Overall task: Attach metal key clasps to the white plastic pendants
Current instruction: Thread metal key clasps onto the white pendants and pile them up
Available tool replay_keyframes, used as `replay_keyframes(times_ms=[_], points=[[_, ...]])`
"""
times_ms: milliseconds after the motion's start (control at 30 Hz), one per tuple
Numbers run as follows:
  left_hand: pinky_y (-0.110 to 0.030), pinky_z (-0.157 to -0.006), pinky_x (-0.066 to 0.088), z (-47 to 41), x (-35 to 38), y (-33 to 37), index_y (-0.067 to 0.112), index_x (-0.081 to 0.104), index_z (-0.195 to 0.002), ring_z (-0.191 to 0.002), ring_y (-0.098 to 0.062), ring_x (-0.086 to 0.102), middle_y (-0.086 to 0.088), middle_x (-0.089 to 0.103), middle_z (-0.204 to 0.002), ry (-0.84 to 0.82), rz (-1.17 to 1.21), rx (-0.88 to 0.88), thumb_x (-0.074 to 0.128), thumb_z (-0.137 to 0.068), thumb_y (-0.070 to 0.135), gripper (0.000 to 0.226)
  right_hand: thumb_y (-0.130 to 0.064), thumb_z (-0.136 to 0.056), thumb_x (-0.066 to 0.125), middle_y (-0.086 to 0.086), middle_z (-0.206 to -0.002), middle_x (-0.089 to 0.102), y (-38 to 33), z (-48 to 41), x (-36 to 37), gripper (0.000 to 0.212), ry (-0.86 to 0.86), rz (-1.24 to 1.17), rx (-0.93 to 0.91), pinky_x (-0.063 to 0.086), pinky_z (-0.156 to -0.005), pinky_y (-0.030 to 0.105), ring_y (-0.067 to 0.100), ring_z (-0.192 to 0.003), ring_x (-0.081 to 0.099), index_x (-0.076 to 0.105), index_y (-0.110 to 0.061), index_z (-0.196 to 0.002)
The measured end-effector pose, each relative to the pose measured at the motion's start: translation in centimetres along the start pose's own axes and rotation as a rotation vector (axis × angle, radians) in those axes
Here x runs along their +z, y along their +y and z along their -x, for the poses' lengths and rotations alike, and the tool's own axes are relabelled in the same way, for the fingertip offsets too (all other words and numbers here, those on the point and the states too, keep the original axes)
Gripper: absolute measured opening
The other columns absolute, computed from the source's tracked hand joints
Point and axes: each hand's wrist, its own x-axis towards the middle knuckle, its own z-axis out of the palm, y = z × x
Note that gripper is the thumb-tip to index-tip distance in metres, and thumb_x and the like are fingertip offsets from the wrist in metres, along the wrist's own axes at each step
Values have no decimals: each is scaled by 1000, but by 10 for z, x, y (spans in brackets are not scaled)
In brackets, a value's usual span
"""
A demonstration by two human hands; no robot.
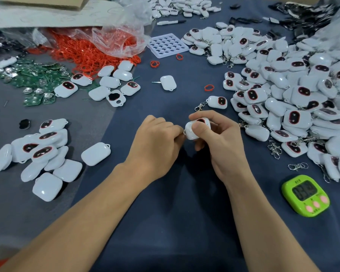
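Note:
My right hand [217,138] grips a white plastic pendant [196,127] with a dark oval window, thumb across its face. My left hand [157,140] has its fingers curled at the pendant's left corner, pinching a small metal clasp ring [184,132] that barely shows. A finished pendant with a clasp [214,103] lies just beyond my hands. Loose metal clasps [297,166] lie at the right. A small group of pendants without clasps [41,154] sits at the left.
A big heap of pendants [302,91] fills the right side. A green timer [305,195] stands at the lower right. Red rubber rings [86,54], green circuit boards [33,79], a white tray with holes [167,45] and a marker [171,22] lie further back.

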Motion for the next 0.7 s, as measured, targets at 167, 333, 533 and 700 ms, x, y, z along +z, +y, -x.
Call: replay_keyframes(times_ms=[167, 333, 533, 700], points=[[-19, -75, 36, -1, -8, 3, 26, 73, -93, -76, -12, 45, 11, 56, -66, 18, 254, -186, 62, -94, 29, 11, -11, -91, 63, 8, -87, 74, -2, -3, -4, 20, -27, -107, 54, 50, -58, 30, 23, -57, 57, 78, -16, -102], [-11, -65, 41, -4, -13, -2, 42, 74, -84, -72, -4, 59, 17, 70, -75, -79, 559, -348, 68, -93, 33, 14, -6, -99, 58, 8, -88, 74, -3, -3, -5, 20, -37, -147, 79, 50, -60, 31, 21, -57, 57, 75, -10, -110], [-23, -71, 39, 0, -7, -2, 14, 67, -67, -71, -18, 49, 4, 56, -57, -8, 280, -262, 62, -91, 30, 29, -10, -92, 62, 9, -85, 74, -3, -2, -2, 20, -16, -78, 69, 50, -59, 30, 23, -56, 57, 77, -13, -105], [-31, -67, 31, 0, -2, 4, 12, 53, -52, -57, -19, 32, 2, 45, -49, 116, 42, -39, 69, -86, 13, 37, -10, -88, 63, 5, -80, 71, -2, -1, -2, 20, -31, -58, 72, 49, -56, 26, 21, -55, 55, 78, -14, -100]])
